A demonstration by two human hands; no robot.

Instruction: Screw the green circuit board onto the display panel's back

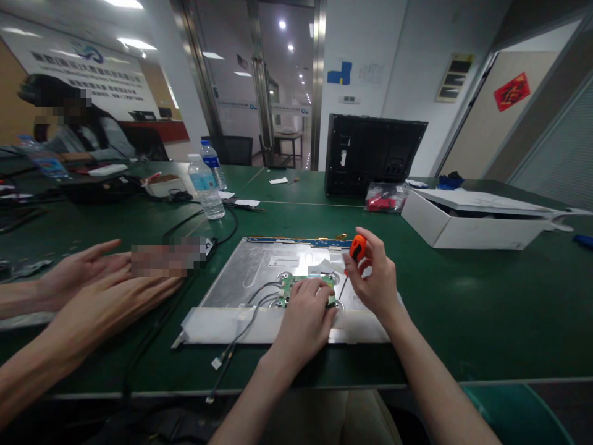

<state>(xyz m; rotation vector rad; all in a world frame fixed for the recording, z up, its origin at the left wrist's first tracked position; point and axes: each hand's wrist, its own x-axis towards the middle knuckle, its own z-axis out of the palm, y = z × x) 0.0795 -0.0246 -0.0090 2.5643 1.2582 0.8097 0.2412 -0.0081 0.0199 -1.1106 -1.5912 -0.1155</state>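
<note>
A silver display panel (227,289) lies on the green table with its back up. On its middle sits a green circuit board (290,285), partly hidden under my left hand (309,309). The left fingers are bent over the board and hold it against the panel. In my right hand (377,278) is an orange and black screwdriver (358,248), gripped by the handle. Its thin shaft slants down to the board's lower right corner. Two dark cables (252,315) run left from the board, their white plugs hanging toward the front edge.
Another person's hands (106,281) reach in from the left, with a phone-like device. Water bottles (206,191) stand at the back left. A black monitor (375,154), a plastic bag with red contents (384,199) and a white box (463,225) are at the back right.
</note>
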